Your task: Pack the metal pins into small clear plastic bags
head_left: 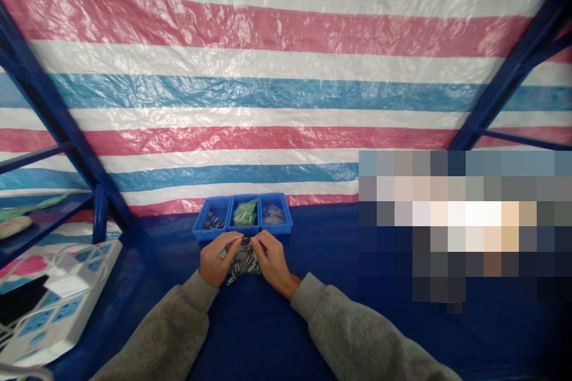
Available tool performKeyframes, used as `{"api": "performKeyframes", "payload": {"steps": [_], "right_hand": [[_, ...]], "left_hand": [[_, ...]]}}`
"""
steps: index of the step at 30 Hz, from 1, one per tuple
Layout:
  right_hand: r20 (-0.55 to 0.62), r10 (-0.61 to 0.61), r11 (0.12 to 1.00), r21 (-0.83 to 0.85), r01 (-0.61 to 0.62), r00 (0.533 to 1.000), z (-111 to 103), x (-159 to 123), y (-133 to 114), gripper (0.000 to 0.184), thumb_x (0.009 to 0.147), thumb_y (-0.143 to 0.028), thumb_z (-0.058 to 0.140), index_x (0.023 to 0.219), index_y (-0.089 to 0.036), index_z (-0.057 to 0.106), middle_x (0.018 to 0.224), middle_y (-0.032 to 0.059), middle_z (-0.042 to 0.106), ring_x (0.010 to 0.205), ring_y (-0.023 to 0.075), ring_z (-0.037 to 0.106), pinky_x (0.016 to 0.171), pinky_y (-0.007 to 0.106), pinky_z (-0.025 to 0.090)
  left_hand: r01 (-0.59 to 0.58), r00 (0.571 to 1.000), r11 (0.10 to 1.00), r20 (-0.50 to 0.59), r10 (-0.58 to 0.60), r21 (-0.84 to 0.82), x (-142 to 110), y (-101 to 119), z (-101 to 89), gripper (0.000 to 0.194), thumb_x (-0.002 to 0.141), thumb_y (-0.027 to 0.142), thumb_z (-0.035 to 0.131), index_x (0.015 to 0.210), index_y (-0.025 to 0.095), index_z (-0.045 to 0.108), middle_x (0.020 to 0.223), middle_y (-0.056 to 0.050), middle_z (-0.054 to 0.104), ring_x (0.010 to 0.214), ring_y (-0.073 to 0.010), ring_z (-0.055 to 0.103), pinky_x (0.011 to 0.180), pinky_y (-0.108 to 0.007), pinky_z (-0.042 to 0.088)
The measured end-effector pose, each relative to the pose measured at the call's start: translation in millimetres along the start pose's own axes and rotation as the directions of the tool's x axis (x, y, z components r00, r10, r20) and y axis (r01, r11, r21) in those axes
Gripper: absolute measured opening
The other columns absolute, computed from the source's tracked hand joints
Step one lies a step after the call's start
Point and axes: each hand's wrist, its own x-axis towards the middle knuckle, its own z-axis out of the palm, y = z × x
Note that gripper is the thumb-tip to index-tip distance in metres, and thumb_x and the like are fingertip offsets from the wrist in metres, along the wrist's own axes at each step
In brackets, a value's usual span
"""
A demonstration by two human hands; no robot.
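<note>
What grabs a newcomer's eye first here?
Probably the shiny red, white and blue striped sheet filling the upper background. Next, low in the center, the left hand and right hand close together at a pile of small parts, with three blue bins just beyond. At the left edge, a white power strip with cables stands out against the dark blue.

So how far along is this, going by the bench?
Done: possibly the metallic pieces in the left blue bin, though they could equally be stock. In hand: the left hand and right hand meet at a small dark piece. Left: probably the loose pile beneath them; its count is unreadable.
</note>
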Motion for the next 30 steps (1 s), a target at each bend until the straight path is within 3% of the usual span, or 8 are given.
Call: {"api": "performKeyframes", "payload": {"steps": [4, 7, 10, 14, 17, 24, 30], "right_hand": [[-0.014, 0.009, 1.000, 0.006, -0.009, 1.000, 0, 0, 0, 0.024, 0.091, -0.023, 0.040, 0.075, -0.018, 0.058, 0.074, 0.0014, 0.056, 0.071, 0.0133, 0.052, 0.067, 0.024, 0.038], [-0.017, 0.009, 1.000, 0.004, -0.008, 1.000, -1, 0, 0, 0.025, 0.091, -0.022, 0.040, 0.074, -0.018, 0.058, 0.073, 0.0013, 0.056, 0.071, 0.0134, 0.052, 0.067, 0.024, 0.038], [-0.022, 0.008, 1.000, 0.002, -0.007, 1.000, -1, -1, -1, 0.025, 0.091, -0.023, 0.040, 0.075, -0.018, 0.059, 0.074, 0.0015, 0.056, 0.072, 0.0134, 0.052, 0.068, 0.024, 0.038], [-0.028, 0.012, 1.000, 0.000, -0.012, 1.000, 0, -1, -1, 0.026, 0.091, -0.024, 0.040, 0.075, -0.018, 0.059, 0.074, 0.0017, 0.057, 0.071, 0.0133, 0.052, 0.068, 0.024, 0.038], [-0.037, 0.021, 1.000, 0.001, -0.021, 0.999, 0, -1, -2, 0.026, 0.091, -0.025, 0.040, 0.075, -0.018, 0.059, 0.074, 0.0018, 0.057, 0.071, 0.0133, 0.052, 0.067, 0.024, 0.039], [-0.057, 0.028, 1.000, 0.014, -0.028, 0.998, -2, 0, -5, 0.022, 0.090, -0.024, 0.042, 0.084, -0.018, 0.062, 0.076, 0.0026, 0.058, 0.070, 0.0140, 0.053, 0.065, 0.025, 0.040], [0.040, -0.023, 0.998, 0.059, 0.020, 0.999, -3, -1, -8, 0.015, 0.086, -0.024, 0.050, 0.091, -0.019, 0.063, 0.079, 0.0029, 0.057, 0.067, 0.0132, 0.053, 0.062, 0.024, 0.042]], "left_hand": [[0.112, 0.993, 0.994, 0.041, -0.112, 0.017, -2, -2, -1.2, 0.019, 0.086, 0.025, 0.047, 0.095, 0.018, 0.062, 0.087, -0.003, 0.068, 0.067, -0.0113, 0.063, 0.068, -0.022, 0.050], [0.130, 0.990, 0.991, 0.058, -0.131, 0.022, -2, -4, -0.1, 0.018, 0.087, 0.026, 0.046, 0.088, 0.017, 0.061, 0.078, -0.001, 0.067, 0.066, -0.0109, 0.063, 0.066, -0.021, 0.050], [0.100, 0.993, 0.994, 0.053, -0.102, 0.031, -2, -6, 2.4, 0.017, 0.087, 0.025, 0.045, 0.089, 0.016, 0.060, 0.080, -0.002, 0.066, 0.070, -0.0118, 0.063, 0.067, -0.021, 0.050], [-0.013, 0.998, 0.999, 0.065, 0.010, 0.047, -1, -7, 4.1, 0.023, 0.088, 0.022, 0.043, 0.102, 0.017, 0.060, 0.095, -0.005, 0.066, 0.088, -0.0151, 0.062, 0.082, -0.026, 0.048], [-0.053, 0.995, 0.997, 0.091, 0.048, 0.050, -1, -8, 4.1, 0.025, 0.089, 0.022, 0.042, 0.105, 0.018, 0.061, 0.096, -0.006, 0.066, 0.091, -0.0155, 0.061, 0.085, -0.028, 0.046], [0.054, 0.999, 0.996, -0.011, -0.054, 0.076, -3, -11, 5.8, 0.019, 0.085, 0.029, 0.050, 0.094, 0.015, 0.059, 0.082, -0.004, 0.068, 0.068, -0.0123, 0.064, 0.064, -0.021, 0.051], [0.029, 0.999, 0.995, -0.024, -0.026, 0.094, -1, -8, 4.4, 0.019, 0.084, 0.029, 0.050, 0.078, 0.015, 0.061, 0.086, -0.006, 0.067, 0.072, -0.0124, 0.065, 0.067, -0.018, 0.050]]}}
